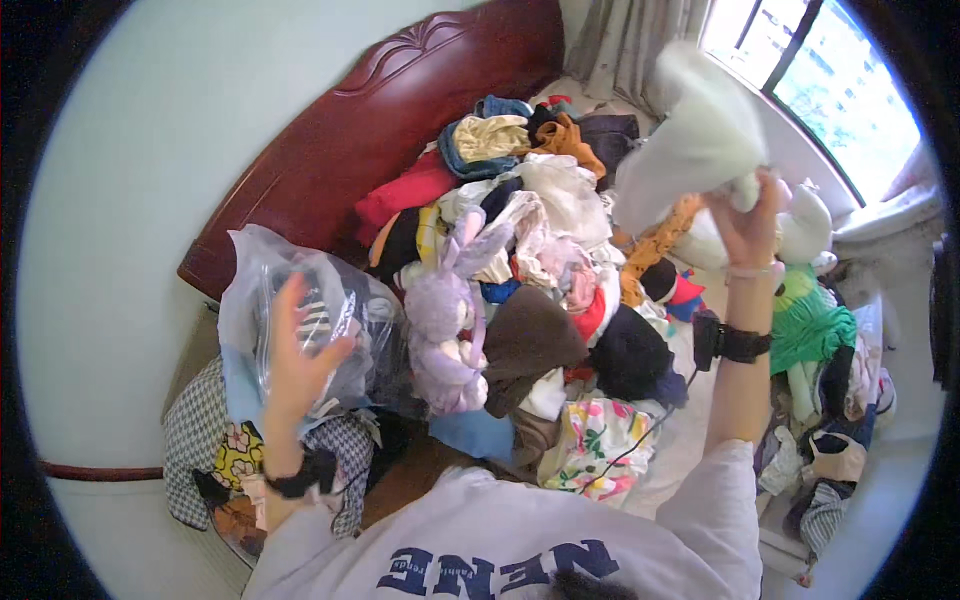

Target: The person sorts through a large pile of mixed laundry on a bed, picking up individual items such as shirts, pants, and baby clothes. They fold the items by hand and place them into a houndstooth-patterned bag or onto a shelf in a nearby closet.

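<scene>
My right hand [750,221] is raised at the upper right, its fingers closed on a white cloth item [694,142], blurred, that spreads up and to the left. My left hand [296,352] holds nothing, its fingers apart, in front of a clear plastic bag [360,307] with dark and striped clothing inside. Whether that hand touches the bag I cannot tell. A lilac plush rabbit [442,330] sits upright beside the bag. To its right lie a dark brown cloth [532,341] and a black garment [634,352]. Behind them rises a heap of mixed clothes [555,187].
A dark red wooden headboard [420,97] stands behind the heap. Curtains [630,45] hang next to a bright window [847,82]. At the right are a green plush toy [814,322] and more clothes. A houndstooth cloth [191,442] lies lower left; a floral cloth [604,446] is nearer me.
</scene>
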### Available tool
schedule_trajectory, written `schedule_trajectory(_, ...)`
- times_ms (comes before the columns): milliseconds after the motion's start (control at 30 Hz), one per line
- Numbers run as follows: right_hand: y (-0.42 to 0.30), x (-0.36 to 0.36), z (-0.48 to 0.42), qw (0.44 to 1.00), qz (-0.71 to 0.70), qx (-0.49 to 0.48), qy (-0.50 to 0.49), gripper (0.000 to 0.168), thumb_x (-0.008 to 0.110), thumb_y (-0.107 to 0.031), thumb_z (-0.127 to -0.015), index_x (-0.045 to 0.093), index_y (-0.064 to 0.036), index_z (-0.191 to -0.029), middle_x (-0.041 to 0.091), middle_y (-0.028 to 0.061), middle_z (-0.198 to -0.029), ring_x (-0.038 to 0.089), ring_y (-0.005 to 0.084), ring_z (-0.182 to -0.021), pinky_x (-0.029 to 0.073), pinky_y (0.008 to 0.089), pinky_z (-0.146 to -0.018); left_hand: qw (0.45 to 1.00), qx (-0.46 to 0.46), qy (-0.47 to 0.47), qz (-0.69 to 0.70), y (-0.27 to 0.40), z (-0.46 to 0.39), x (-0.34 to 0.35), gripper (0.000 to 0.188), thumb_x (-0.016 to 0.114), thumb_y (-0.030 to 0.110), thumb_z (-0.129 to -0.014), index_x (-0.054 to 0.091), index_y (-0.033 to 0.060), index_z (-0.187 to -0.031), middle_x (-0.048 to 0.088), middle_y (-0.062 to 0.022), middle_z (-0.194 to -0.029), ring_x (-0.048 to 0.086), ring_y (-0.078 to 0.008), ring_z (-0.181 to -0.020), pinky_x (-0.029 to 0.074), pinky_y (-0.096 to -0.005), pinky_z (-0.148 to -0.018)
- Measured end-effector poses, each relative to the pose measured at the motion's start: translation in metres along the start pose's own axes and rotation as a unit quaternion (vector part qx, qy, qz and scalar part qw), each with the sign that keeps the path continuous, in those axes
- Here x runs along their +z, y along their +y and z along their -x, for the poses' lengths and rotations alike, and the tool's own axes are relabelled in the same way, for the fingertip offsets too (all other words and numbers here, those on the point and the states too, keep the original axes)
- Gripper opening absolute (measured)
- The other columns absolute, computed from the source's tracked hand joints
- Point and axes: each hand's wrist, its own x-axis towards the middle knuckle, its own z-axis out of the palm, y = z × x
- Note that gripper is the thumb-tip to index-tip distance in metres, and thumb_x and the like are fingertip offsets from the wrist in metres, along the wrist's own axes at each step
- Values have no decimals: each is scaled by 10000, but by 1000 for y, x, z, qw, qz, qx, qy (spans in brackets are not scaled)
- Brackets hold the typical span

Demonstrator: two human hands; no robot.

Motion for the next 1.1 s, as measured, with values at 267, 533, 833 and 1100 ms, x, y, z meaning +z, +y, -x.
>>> schedule_trajectory(267,8,59,140,994,84,-57,35,416,531,-153,-831,421,-66,-1223,510,100,-1207,511,267,-1108,439,463,-928,940,312,-74,118,124,-21,191,1193,814,357,-576,32,13,-1410,32,-254,-1450,63,-388,-1352,128,-466,-1086)
schedule_trajectory(533,135,44,275,969,-103,209,87,242,497,-135,-899,509,-26,-1114,553,103,-1143,597,195,-920,500,320,-817,928,46,-2,369,65,42,315,548,589,368,-811,425,50,-1227,500,-103,-1173,506,-232,-1076,413,-351,-916)
schedule_trajectory(833,140,-5,302,905,243,348,0,162,475,-108,-896,590,-16,-965,628,70,-970,598,117,-782,469,232,-709,935,50,113,333,-13,-32,19,382,538,131,-858,451,56,-1223,532,-98,-1160,539,-190,-1039,447,-320,-883)
schedule_trajectory(1100,185,23,246,886,277,364,-74,169,498,-142,-898,595,-19,-961,629,34,-944,576,82,-771,461,207,-709,947,122,299,7,-40,-39,-221,451,523,113,-864,400,42,-1292,518,-111,-1200,518,-205,-1089,420,-325,-926)
